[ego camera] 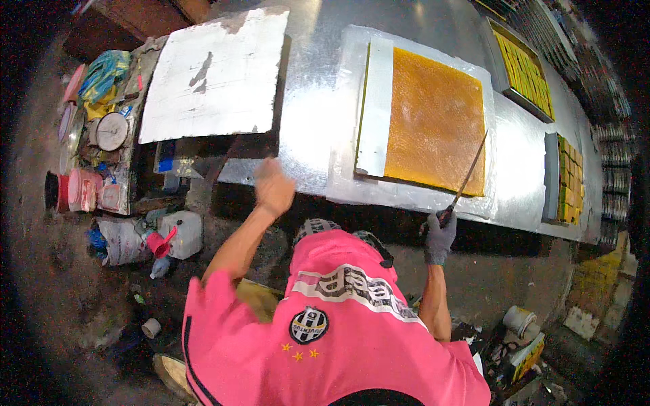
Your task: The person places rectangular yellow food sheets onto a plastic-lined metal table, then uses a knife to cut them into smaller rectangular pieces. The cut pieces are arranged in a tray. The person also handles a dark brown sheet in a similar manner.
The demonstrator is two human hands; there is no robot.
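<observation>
My right hand [440,238], in a grey knitted glove, grips the dark handle of a long thin-bladed knife [469,172]. The blade slants over the near right corner of a flat square slab [436,119] with an orange-brown, glossy top. Along the slab's left side lies a pale flat strip [378,106]. Under both, a translucent plastic sheet [350,190] spreads over the metal tabletop [304,116]. My bare left hand [274,187] is motion-blurred over the table's near edge, left of the slab and apart from it. Its fingers look curled, but whether they hold anything is unclear.
A worn white board [213,81] lies to the left. Beyond it are a dial scale [111,131] and pink tubs [84,189]. At right stand a tray of yellow-green pieces [523,68] and a cut block [570,180]. A white jerrycan [180,234] is low at left.
</observation>
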